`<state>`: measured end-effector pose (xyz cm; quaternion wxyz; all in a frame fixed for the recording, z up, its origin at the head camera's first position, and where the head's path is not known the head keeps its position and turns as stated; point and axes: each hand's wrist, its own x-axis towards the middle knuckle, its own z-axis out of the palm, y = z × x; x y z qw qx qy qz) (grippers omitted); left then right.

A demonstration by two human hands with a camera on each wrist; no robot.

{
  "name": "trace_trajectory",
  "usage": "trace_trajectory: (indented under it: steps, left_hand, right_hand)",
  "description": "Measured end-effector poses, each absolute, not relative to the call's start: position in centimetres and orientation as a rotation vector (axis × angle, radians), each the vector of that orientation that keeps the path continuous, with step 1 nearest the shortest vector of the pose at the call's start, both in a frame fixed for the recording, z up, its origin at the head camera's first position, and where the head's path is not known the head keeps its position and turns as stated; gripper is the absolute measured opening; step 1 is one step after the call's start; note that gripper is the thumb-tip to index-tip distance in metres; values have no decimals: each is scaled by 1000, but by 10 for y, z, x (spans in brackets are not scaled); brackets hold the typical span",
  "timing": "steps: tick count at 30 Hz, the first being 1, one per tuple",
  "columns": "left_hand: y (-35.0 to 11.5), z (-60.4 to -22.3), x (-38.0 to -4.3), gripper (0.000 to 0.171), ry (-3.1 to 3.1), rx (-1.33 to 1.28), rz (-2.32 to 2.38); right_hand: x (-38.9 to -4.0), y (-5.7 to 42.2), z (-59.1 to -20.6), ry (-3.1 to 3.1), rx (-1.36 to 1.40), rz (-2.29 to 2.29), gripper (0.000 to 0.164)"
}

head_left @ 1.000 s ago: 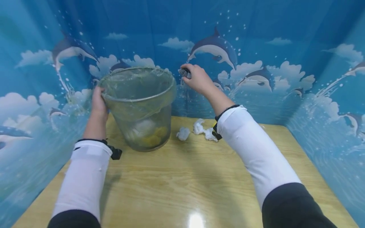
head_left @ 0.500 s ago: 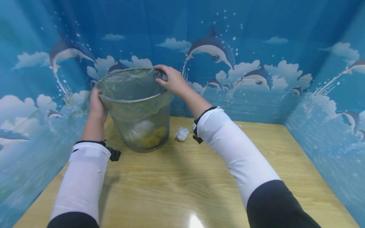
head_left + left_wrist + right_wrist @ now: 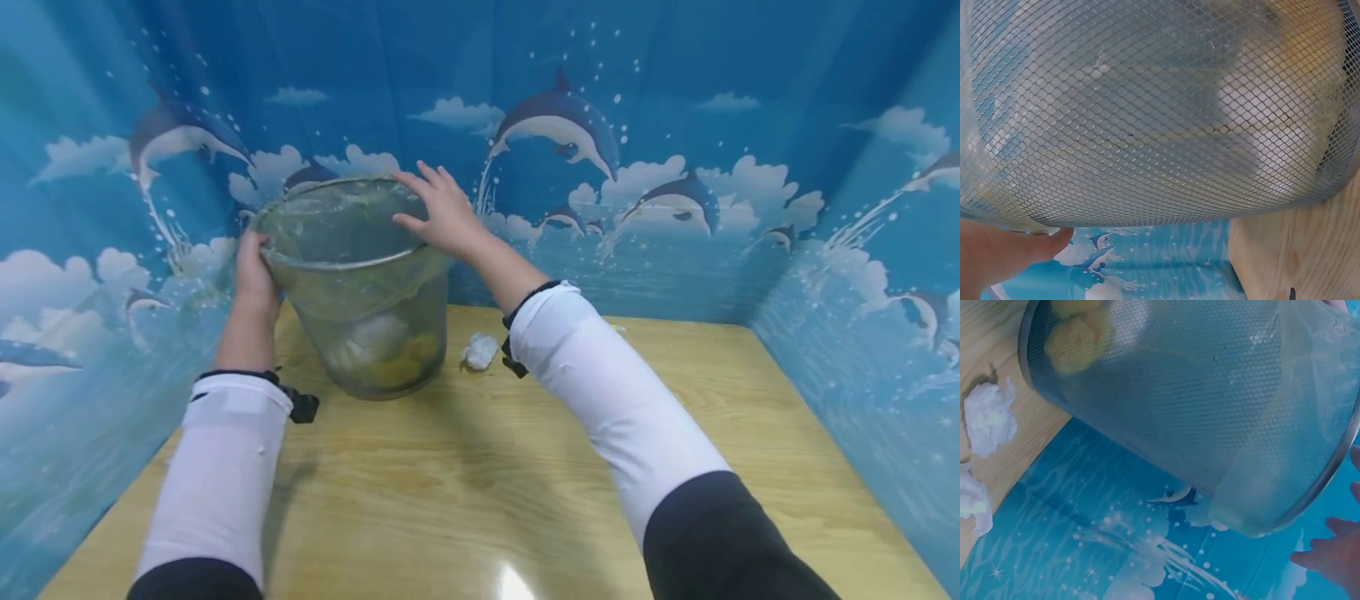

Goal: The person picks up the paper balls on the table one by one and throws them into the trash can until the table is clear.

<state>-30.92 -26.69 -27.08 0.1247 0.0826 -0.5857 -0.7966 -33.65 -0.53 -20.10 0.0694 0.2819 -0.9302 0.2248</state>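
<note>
A round wire-mesh wastebasket [image 3: 390, 292] lined with a thin, clear greenish bag stands on the table. Through its mesh, white and yellow items [image 3: 1075, 344] show at the bottom. My left hand [image 3: 255, 271] grips the basket's rim at the left; the left wrist view shows the thumb [image 3: 1054, 245] against the mesh near the rim. Over the right side of the rim, my right hand [image 3: 444, 215] is spread with fingers apart and nothing in it. A crumpled white tissue [image 3: 480, 352] lies on the table just right of the basket.
Another crumpled tissue [image 3: 974, 501] shows in the right wrist view, hidden behind the right forearm from the head camera. The wooden table [image 3: 420, 483] is bounded at the back and sides by blue dolphin-print curtains [image 3: 675, 108].
My right hand moved left to the basket's mouth with a crumpled dark grey piece, then spread its fingers and let it go; the piece is out of sight. My left hand kept its grip.
</note>
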Motion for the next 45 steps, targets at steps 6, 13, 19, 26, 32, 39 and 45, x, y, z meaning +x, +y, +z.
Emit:
trace_trajectory:
  steps: [6, 13, 19, 26, 32, 39, 45]
  left_hand:
    - [-268, -273, -307, 66, -1766, 315, -2291]
    - [-268, -275, -304, 70, -1834, 349, -2283]
    - [-268, -273, -307, 50, -1802, 316, -2271]
    - [-268, -272, -306, 71, -1862, 323, -2222]
    - [-267, -274, -308, 62, -1796, 307, -2234]
    - [-268, -275, -307, 62, -1784, 290, -2284]
    - [-267, -273, -305, 34, -1704, 205, -2321]
  right_hand:
    - [-337, 6, -206, -2809, 810, 738, 71]
    - [-342, 26, -216, -2788, 782, 797, 76]
    - [-350, 50, -228, -2778, 677, 832, 81]
    - [-354, 74, -254, -2839, 617, 861, 83]
    - [-360, 84, -285, -2891, 560, 917, 83]
    - [-365, 77, -325, -2991, 523, 942, 83]
    - [-365, 76, -356, -3074, 577, 899, 81]
